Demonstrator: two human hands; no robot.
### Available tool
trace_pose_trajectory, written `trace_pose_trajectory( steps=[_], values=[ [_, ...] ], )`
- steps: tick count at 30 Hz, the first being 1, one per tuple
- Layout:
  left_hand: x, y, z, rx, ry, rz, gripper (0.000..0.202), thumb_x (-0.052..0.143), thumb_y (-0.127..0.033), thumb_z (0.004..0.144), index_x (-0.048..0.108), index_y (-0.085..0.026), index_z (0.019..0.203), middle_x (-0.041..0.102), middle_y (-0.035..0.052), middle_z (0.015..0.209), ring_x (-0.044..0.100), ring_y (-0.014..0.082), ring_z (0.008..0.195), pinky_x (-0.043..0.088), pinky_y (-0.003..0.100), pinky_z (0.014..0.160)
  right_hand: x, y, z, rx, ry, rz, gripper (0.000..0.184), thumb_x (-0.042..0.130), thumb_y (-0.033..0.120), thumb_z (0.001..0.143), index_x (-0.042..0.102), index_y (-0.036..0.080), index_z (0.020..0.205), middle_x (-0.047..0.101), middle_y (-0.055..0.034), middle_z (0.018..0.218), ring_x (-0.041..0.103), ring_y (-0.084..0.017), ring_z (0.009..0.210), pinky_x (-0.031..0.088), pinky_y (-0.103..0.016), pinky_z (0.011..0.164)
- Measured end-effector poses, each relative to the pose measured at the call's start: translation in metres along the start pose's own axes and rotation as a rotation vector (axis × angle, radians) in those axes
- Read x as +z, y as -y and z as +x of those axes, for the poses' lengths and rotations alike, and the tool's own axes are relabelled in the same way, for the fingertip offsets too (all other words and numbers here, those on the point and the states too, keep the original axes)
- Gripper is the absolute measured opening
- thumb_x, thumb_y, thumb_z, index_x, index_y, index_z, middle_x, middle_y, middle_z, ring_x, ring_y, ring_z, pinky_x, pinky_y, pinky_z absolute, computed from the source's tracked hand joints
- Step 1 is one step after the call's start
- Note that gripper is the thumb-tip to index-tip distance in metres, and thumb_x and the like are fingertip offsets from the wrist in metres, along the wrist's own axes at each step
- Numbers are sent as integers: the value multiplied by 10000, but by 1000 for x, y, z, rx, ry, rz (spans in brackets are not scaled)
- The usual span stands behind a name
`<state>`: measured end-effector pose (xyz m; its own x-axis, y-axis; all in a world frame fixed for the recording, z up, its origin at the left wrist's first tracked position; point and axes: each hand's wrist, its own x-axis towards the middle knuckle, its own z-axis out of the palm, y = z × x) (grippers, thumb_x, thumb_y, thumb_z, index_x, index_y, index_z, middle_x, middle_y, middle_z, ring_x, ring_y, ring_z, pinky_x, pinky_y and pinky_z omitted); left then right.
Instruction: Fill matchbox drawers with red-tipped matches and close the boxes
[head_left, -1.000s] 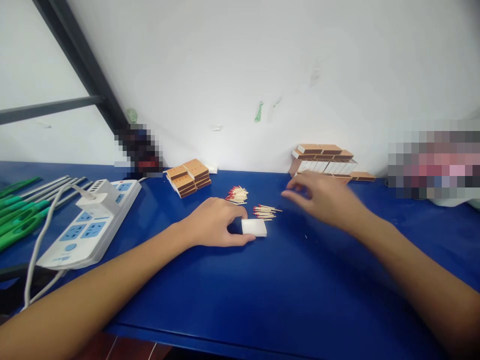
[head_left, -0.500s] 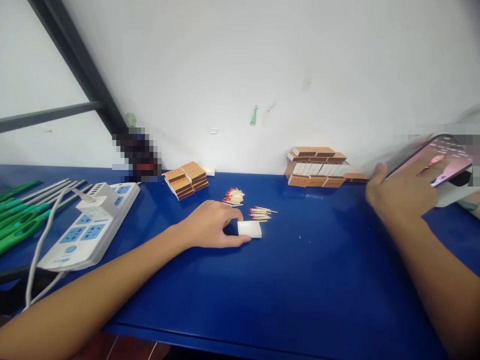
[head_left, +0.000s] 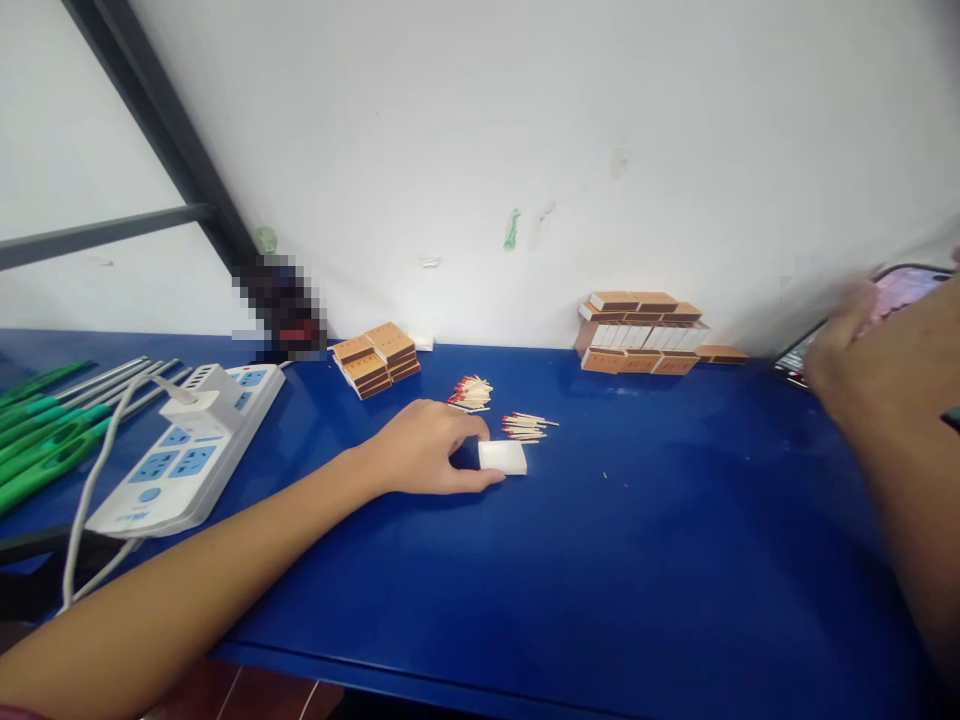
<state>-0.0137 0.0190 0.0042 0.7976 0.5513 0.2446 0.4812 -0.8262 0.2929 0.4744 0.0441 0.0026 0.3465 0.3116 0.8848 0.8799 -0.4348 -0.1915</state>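
My left hand [head_left: 431,450] grips a small white matchbox tray [head_left: 504,458] between thumb and fingers, low over the blue table. Just behind the tray lie two small heaps of red-tipped matches, a nearer one [head_left: 529,427] and a farther one [head_left: 471,391]. At the far right, my right hand [head_left: 847,350] is beside a phone [head_left: 911,285] with a lit pink screen and partly covers it. That hand is smeared by motion, so its fingers and any grip on the phone cannot be made out.
Stacked matchboxes stand by the wall, one group [head_left: 375,358] at left and another [head_left: 637,335] at right. A white power strip [head_left: 191,450] with a cable lies left, beside green-handled tools [head_left: 52,440]. The blue table [head_left: 600,590] ends at a front edge.
My right hand has moved farther right and covers more of the phone, which now shows less in view. My left hand keeps the tray in the same place.
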Motion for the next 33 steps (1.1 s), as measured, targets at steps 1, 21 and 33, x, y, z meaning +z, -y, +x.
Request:
trace_pose_trajectory(
  steps=[1, 21, 33],
  values=[
    [0, 0, 0, -1, -3, 6, 357, 677, -544, 876, 726, -191, 882, 596, -46, 642, 530, 94, 556, 336, 266, 542, -13, 18, -1, -17, 23, 79, 673, 648, 340, 848, 414, 125, 1441, 441, -327, 1462, 549, -422, 1246, 465, -527, 820],
    [-5, 0, -1, 13, -18, 89, 359, 696, -543, 837, 689, -184, 828, 660, -25, 701, 562, 108, 583, 337, 270, 561, -99, 176, -96, -661, 1174, 843, 406, 644, 595, 929, 655, 258, 1156, 632, -77, 1187, 617, -216, 915, 474, -351, 762],
    [-2, -5, -1, 33, -14, 61, 379, 654, -554, 872, 684, -184, 801, 642, -24, 678, 542, 98, 558, 337, 268, 541, -104, 179, -95, -655, 1221, 836, 303, 547, 524, 1004, 645, 238, 1029, 621, -48, 1033, 571, -177, 814, 439, -327, 729]
  ],
)
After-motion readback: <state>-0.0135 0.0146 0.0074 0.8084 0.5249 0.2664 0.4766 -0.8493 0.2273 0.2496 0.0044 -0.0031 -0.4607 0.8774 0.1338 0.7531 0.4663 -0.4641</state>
